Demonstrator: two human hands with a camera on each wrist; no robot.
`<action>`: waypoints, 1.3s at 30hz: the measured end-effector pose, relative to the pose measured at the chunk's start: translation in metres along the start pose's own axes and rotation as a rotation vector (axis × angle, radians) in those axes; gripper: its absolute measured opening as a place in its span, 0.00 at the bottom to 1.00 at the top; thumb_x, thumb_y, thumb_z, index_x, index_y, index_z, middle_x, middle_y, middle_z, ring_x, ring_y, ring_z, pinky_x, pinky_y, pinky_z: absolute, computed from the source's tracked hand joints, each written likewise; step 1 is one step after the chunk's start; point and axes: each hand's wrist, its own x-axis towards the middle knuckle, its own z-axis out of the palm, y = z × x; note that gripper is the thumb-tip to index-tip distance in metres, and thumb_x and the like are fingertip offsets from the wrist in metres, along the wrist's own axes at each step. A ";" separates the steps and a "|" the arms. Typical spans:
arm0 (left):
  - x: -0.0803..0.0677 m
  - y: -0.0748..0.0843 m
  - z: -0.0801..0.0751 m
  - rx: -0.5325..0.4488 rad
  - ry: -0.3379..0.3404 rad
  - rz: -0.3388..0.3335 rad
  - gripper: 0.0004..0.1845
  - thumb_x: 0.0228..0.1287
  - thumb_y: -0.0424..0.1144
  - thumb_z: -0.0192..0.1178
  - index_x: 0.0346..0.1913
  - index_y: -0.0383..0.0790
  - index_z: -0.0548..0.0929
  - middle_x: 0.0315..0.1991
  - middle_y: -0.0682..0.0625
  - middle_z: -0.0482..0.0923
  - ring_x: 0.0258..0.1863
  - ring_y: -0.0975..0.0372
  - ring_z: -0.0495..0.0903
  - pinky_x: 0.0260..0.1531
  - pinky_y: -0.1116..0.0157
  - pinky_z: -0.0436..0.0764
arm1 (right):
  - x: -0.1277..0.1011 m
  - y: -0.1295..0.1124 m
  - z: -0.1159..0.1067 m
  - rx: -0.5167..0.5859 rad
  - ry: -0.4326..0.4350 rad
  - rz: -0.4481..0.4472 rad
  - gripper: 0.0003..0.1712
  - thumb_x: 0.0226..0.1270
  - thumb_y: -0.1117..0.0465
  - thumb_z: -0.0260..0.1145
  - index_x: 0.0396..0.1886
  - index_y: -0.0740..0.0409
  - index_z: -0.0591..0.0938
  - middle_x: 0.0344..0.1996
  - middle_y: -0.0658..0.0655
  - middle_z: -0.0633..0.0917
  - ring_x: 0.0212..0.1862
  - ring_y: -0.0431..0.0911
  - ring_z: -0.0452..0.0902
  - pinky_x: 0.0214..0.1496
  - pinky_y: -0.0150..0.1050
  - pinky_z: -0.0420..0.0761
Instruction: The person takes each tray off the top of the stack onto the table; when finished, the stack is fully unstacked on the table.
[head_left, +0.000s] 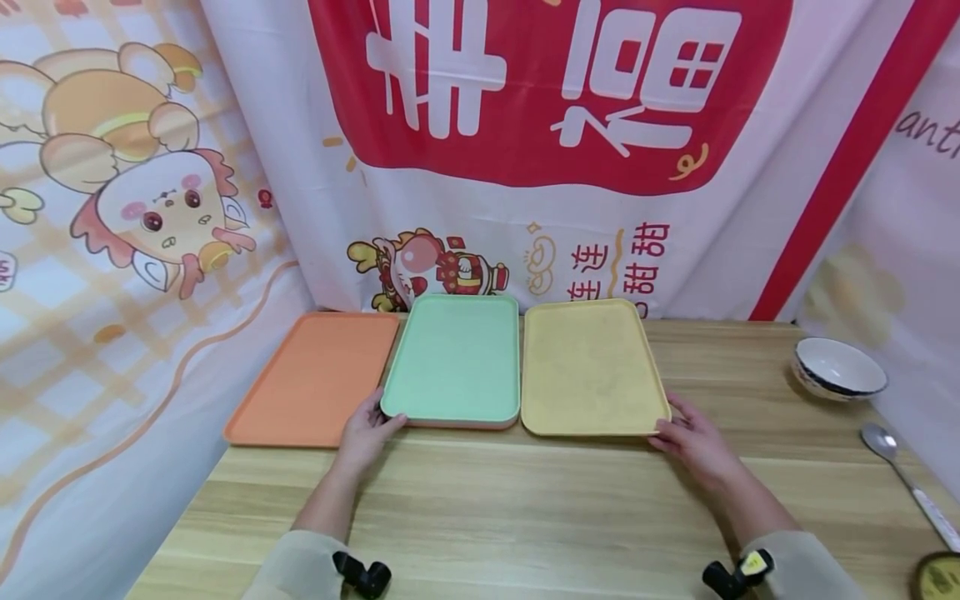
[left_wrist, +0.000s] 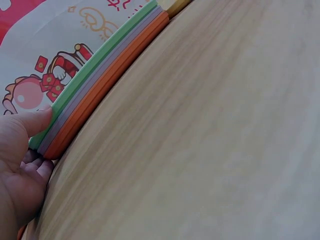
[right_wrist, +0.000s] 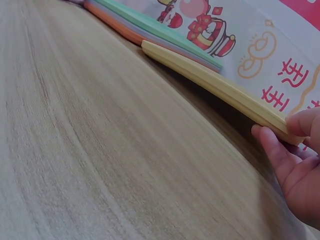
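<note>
Head view, wooden table (head_left: 525,508), items L to R:
- Orange tray (head_left: 315,379), lying flat at far left, its R edge running under the green one.
- Green tray (head_left: 456,358), centre, sitting atop a stack; left wrist view is showing a lilac layer and an orange layer (left_wrist: 100,92) beneath it.
- Left hand (head_left: 365,432) is pinching the stack's near-left corner, thumb on the green rim, fingers (left_wrist: 35,167) curling under.
- Yellow tray (head_left: 588,367), just beside the green, edges nearly touching.
- Right hand (head_left: 693,442) is gripping the yellow tray's near-right corner; right wrist view is showing thumb over the rim, fingers (right_wrist: 272,150) underneath, corner lifting slightly off the wood.
- White bowl w/ dark rim pattern (head_left: 838,368), far R, well apart from the trays.
- Metal spoon (head_left: 903,475), lying nearer than the bowl, at R edge.
- Printed cartoon cloth backdrop (head_left: 480,167) is hanging behind.
</note>
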 end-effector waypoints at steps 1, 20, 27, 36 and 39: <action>0.000 0.000 0.000 0.003 0.000 0.000 0.44 0.67 0.35 0.62 0.77 0.32 0.47 0.78 0.34 0.44 0.78 0.43 0.46 0.78 0.52 0.53 | 0.001 0.001 0.000 -0.027 0.006 -0.001 0.41 0.74 0.71 0.52 0.76 0.71 0.40 0.44 0.45 0.81 0.43 0.34 0.82 0.47 0.28 0.86; 0.001 -0.002 0.000 0.008 0.017 0.005 0.44 0.67 0.35 0.63 0.77 0.30 0.48 0.78 0.33 0.45 0.77 0.43 0.47 0.78 0.53 0.54 | 0.019 -0.019 0.030 -0.659 0.144 -0.100 0.34 0.75 0.58 0.56 0.72 0.72 0.60 0.69 0.77 0.63 0.68 0.71 0.62 0.71 0.63 0.66; 0.000 -0.002 0.001 0.012 0.014 0.005 0.44 0.67 0.35 0.62 0.77 0.31 0.48 0.78 0.33 0.44 0.77 0.42 0.47 0.78 0.52 0.54 | 0.039 -0.016 0.080 -0.646 0.075 -0.155 0.31 0.75 0.60 0.56 0.71 0.72 0.62 0.69 0.74 0.67 0.66 0.69 0.67 0.69 0.60 0.72; 0.000 -0.001 0.002 0.021 0.018 0.005 0.43 0.67 0.36 0.62 0.77 0.31 0.49 0.77 0.32 0.45 0.77 0.42 0.48 0.77 0.51 0.55 | 0.056 -0.010 0.151 -0.635 0.055 -0.044 0.31 0.73 0.59 0.59 0.71 0.66 0.65 0.62 0.72 0.75 0.60 0.63 0.75 0.64 0.56 0.77; 0.000 -0.001 0.001 0.023 0.019 -0.001 0.43 0.67 0.36 0.63 0.77 0.32 0.49 0.78 0.33 0.45 0.77 0.42 0.48 0.77 0.52 0.55 | 0.061 -0.007 0.167 -0.633 0.039 -0.037 0.32 0.72 0.58 0.60 0.71 0.66 0.65 0.59 0.70 0.77 0.59 0.61 0.76 0.62 0.56 0.79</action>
